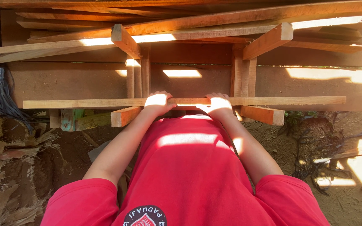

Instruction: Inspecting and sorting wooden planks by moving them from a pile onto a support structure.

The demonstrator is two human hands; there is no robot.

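Gripping one long wooden plank (105,103), left hand (157,102) and right hand (219,104) clamp its middle.

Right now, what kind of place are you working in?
Probably an outdoor woodworking or timber yard: rough planks stacked ahead, bare dirt ground in sunlight, and both hands, left and right, gripping a long wooden slat.

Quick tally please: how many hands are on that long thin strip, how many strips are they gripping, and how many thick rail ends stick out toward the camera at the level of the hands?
Hands on the strip: 2, the left hand and the right hand
Long thin wooden strip: 1
Thick rail ends at hand level: 2, the left rail end and the right rail end
Total: 5
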